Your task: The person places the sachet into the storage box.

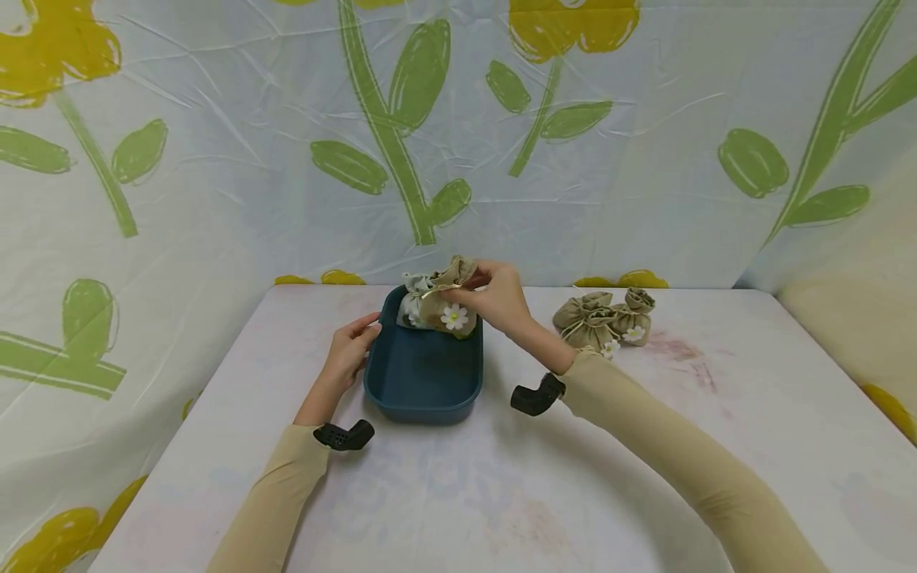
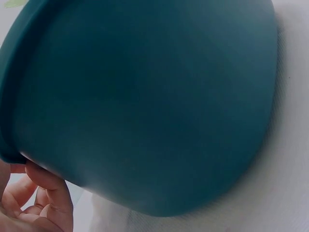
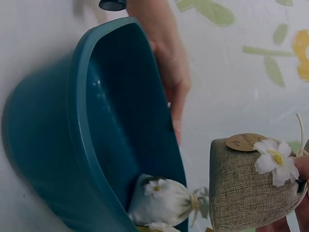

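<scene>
Two pouches [image 1: 589, 318] rightward, left grip [image 1: 349, 350] clasping occupied tub [image 1: 426, 378], right grip [image 1: 501, 298] pinching brown pouch [image 3: 251, 186]

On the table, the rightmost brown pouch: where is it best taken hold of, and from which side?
Probably pinch the rightmost pouch by its gathered neck, from above and slightly right: the narrow neck sits free at the top, while the neighbouring pouch crowds its left side.

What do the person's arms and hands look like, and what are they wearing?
Both arms wear long, plain beige sleeves: the left sleeve and the right sleeve. Each wrist carries a bent black device, one on the left and one on the right. The left hand and right hand are ungloved.
</scene>
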A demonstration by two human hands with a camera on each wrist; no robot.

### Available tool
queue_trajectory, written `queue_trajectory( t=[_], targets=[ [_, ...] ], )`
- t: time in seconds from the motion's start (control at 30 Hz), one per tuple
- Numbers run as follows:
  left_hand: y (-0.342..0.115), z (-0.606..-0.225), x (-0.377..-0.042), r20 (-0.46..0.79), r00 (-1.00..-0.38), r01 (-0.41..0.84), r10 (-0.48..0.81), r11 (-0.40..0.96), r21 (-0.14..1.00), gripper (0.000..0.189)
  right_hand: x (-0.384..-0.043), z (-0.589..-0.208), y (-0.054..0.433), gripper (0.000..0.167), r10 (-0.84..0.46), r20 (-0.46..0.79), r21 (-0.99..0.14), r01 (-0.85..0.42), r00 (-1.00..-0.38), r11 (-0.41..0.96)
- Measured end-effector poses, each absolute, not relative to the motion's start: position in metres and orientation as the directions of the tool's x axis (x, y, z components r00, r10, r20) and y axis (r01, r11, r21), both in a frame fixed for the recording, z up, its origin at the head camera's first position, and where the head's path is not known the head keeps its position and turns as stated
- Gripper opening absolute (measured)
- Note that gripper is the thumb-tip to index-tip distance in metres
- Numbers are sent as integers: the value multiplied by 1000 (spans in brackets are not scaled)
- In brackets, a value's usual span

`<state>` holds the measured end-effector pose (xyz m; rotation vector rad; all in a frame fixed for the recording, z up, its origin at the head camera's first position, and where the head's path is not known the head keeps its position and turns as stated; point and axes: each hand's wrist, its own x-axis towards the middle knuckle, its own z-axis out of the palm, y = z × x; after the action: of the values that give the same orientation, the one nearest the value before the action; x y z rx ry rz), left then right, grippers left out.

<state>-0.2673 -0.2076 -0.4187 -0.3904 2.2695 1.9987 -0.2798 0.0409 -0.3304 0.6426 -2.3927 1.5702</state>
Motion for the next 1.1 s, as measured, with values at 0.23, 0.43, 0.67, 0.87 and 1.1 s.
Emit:
queue_trajectory(
  t=[0.23, 0.43, 0.67, 0.87, 1.1],
  targets=[
    [-208, -418, -267, -236, -964, -250, -121, 116, 961, 42, -288, -337, 25, 22, -304, 368, -778, -470, -879, 417],
    [-208, -411, -263, -245, -964, -258, -106, 137, 956, 42, -294, -341, 14, 23, -322, 342, -748, -464, -883, 475],
    [-210, -416, -268, -242, -964, -256, -112, 130, 958, 41, -301, -342, 1, 29, -364, 237, -770, -402, -901, 496],
    [-211, -418, -269, -246, -964, -258, -102, 125, 958, 42, -303, -345, -7, 28, -387, 207, -755, -398, -898, 521],
    [-210, -416, -267, -243, -964, -257, -111, 131, 958, 41, -306, -353, -14, 26, -400, 220, -705, -428, -890, 565]
  ],
)
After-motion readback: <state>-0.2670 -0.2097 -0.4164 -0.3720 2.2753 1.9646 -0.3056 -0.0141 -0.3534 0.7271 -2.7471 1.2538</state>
